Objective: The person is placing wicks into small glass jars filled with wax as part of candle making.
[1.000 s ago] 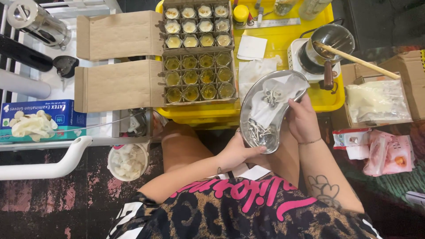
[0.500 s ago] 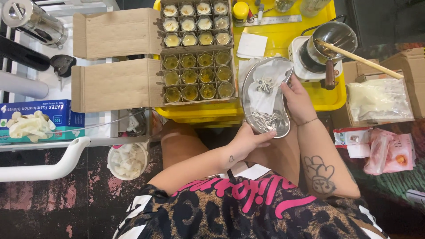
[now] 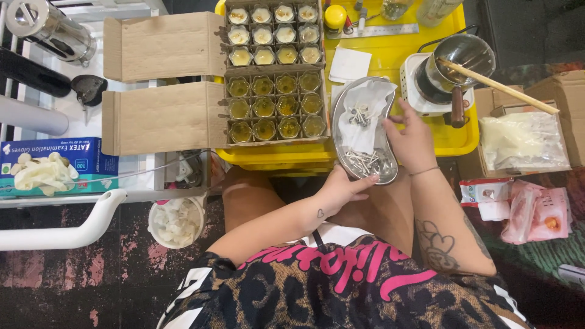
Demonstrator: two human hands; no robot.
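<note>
Head view looks straight down on a seated person holding a kidney-shaped metal tray [image 3: 341, 122] over the near edge of a yellow surface [image 3: 451, 137]. A likely slip: the tray sits partly off the surface, propped only by 2 hands, so a tilt toward the lap could send the small metal pieces [image 3: 364, 162] piled at its lower end sliding out. The white paper liner [image 3: 365, 100] could shift with them. The left hand [image 3: 341, 189] cups the tray's lower rim, fingers loosely curled and thumb on the edge. The right hand [image 3: 411, 140] rests against the right rim, fingers half open, pinching nothing that I can make out. Just left stands a cardboard box of small filled jars [image 3: 271, 103].
</note>
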